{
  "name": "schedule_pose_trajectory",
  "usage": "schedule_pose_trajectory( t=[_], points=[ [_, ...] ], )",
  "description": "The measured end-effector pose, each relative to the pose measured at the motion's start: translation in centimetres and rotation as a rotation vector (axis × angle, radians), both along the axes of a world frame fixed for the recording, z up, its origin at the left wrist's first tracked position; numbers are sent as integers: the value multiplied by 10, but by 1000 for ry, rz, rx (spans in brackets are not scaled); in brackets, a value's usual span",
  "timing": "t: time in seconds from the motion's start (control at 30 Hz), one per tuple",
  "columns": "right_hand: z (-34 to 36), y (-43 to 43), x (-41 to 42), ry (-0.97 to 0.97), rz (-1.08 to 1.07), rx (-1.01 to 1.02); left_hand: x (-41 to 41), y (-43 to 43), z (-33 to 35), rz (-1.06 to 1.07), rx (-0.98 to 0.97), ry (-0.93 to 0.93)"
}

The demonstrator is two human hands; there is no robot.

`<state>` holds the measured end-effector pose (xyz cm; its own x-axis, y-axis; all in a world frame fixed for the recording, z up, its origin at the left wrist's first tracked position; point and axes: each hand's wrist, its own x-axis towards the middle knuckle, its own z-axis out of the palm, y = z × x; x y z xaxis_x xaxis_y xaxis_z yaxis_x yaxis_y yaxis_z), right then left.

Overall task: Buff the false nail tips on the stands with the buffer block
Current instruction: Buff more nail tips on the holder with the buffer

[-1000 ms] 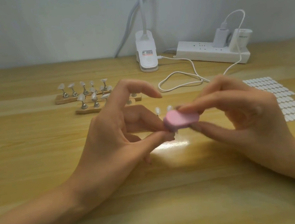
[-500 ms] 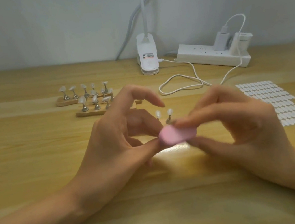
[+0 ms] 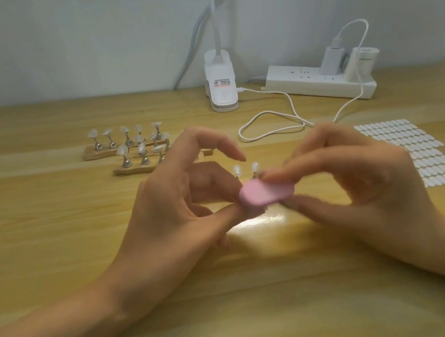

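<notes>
Head view: my right hand (image 3: 360,177) is pinching the pink buffer block (image 3: 265,195) between thumb and fingers. My left hand (image 3: 170,212) is curling beside it, thumb touching the block; I cannot tell what it grips. Two nail tips (image 3: 237,170) are standing just beyond the block.

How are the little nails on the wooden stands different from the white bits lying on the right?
The nail tips stand up on metal stems; the white oval pieces lie flat. The nail tips are few and spaced apart; the white oval pieces are many, in tidy rows. The nail tips sit left, the white oval pieces right. Both are small and whitish.
</notes>
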<state>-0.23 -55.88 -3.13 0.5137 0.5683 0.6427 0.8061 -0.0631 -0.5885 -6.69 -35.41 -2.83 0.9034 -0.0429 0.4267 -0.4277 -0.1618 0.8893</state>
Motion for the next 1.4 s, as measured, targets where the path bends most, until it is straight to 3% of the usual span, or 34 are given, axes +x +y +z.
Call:
schedule_pose_trajectory(
  t=[0.57, 0.93, 1.03, 1.2, 1.4],
  points=[
    [1, 0, 0, -94, 14, -34, 1, 2, 0, -16, -61, 46],
    [2, -7, 7, -21, -20, 18, 2, 3, -2, -53, -100, 54],
    [-1, -4, 4, -101, 47, -25, 3, 3, -3, -51, -100, 47],
    [5, -19, 23, 18, 7, 62, 2, 3, -3, -78, -126, 50],
    [14, -26, 37, 116, 47, -117, 3, 3, 6, -105, -67, 22]
  ],
)
